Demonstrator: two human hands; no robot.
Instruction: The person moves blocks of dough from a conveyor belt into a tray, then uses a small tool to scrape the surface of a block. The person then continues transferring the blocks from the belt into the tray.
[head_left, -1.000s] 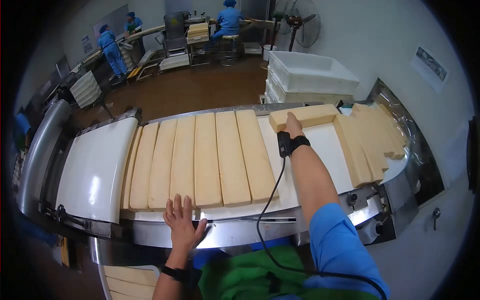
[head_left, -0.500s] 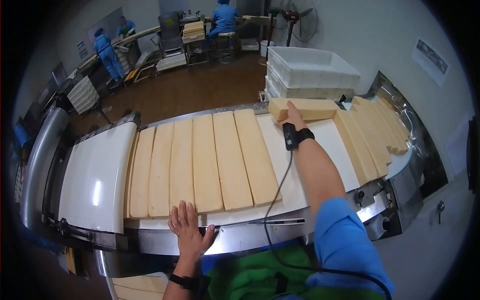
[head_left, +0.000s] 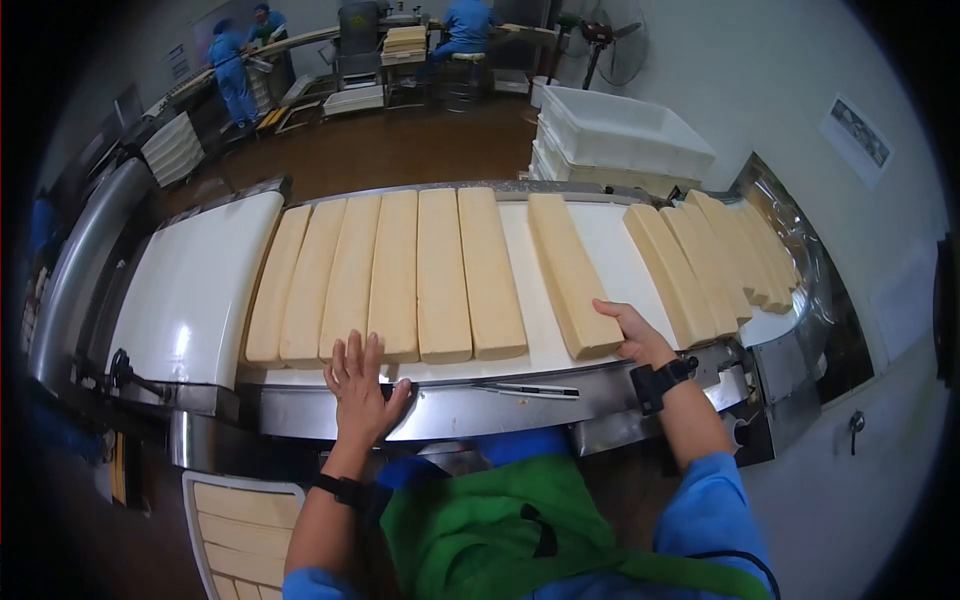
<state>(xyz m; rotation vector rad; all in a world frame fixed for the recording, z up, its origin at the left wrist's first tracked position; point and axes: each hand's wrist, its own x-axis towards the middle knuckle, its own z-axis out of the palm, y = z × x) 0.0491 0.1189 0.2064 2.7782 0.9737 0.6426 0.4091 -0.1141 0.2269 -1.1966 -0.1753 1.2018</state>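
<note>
Loose slab [head_left: 568, 270]: pale, long, lying flat on the white belt [head_left: 195, 290]. Long axis running away from the body, far end leaning slightly left. Bare belt on both sides.

Right hand [head_left: 638, 338]: at the near right corner of the loose slab, grip clamped on that end, forearm trailing back to the right. By far the nearer of the two hands.

Left hand [head_left: 360, 385]: well left of the loose slab, grip apart, palm flat on the steel rim [head_left: 470, 415], fingertips at the near ends of the slab row.

Slab row [head_left: 400, 275]: packed side by side, left of the loose slab, roughly parallel to it.

Fanned slabs [head_left: 715, 250]: overlapping, right of the loose slab.

White crates [head_left: 620, 140]: stacked beyond the loose slab's far end.
</note>
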